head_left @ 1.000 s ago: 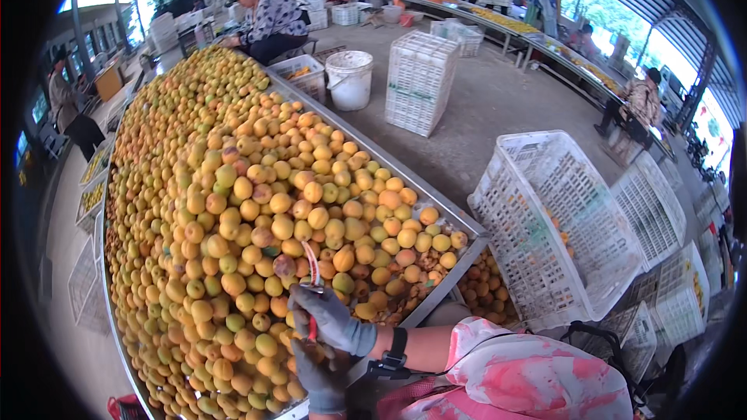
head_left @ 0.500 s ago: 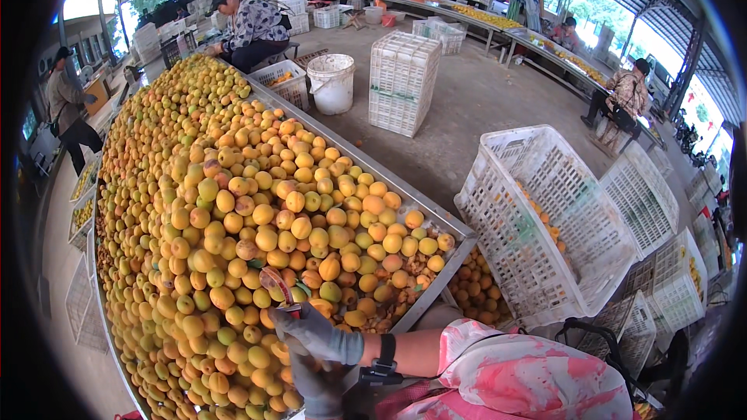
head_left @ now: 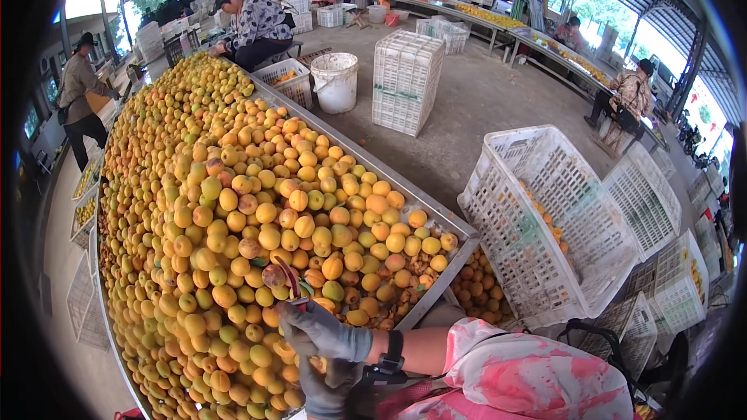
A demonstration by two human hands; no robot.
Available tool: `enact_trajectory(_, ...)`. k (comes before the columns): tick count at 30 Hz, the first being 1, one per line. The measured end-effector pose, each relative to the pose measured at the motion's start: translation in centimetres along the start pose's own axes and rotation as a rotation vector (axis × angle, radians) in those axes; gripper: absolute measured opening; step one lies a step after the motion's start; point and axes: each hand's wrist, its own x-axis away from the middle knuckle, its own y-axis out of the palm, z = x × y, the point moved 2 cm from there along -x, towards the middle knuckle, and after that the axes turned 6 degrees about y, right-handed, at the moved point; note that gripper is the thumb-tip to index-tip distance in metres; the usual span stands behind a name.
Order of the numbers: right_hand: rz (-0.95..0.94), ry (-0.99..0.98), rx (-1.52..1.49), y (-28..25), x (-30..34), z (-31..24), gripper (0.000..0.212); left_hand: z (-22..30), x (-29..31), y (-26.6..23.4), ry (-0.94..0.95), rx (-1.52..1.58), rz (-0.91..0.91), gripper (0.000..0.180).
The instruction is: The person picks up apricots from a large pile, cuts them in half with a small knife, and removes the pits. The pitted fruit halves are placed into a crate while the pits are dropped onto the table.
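In my right hand (head_left: 331, 332), which wears a grey glove, is a small tool with a slim, dark-red curved end (head_left: 288, 272). Its tip is beside a brownish, bruised apricot (head_left: 273, 276) on top of the heap. Just below is my left hand (head_left: 325, 389), gloved too and close to the right one; its fingers are partly hidden, so what it holds, if anything, does not show. Both hands are over the near edge of a big pile of yellow-orange apricots (head_left: 233, 264) on a metal-rimmed sorting table (head_left: 366, 159).
At the right, a white plastic crate (head_left: 545, 225) leans tilted with some fruit inside; more crates (head_left: 642, 194) stand behind it. Past the table rim are a white bucket (head_left: 334, 82) and stacked crates (head_left: 407, 82). A person (head_left: 253, 27) sits at the table's far end; another (head_left: 82, 101) stands at left.
My right hand has shifted slightly right, and the tool's curved end now stands more upright, apart from the bruised apricot. The person at left has moved closer to the table.
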Motion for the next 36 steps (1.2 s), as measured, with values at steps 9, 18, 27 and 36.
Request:
enact_trajectory(9,0.137,0.024,-0.025,0.4,0.3,-0.4,0.043,-0.2,-1.1,3.6,0.167,-0.179,0.421,0.037)
enact_trajectory(18,0.334,-0.065,0.266,0.2,0.7,-1.3,0.040,1.8,1.4,4.3,0.579,-1.729,0.351,0.042)
enact_trajectory(27,0.317,-0.203,0.383,-1.8,2.1,-4.4,0.047,3.6,2.5,5.8,0.853,-1.858,0.309,0.052)
enact_trajectory(36,0.424,-0.100,0.486,-0.6,2.9,-3.8,0.035,4.9,3.5,6.0,0.699,-1.531,0.353,0.043)
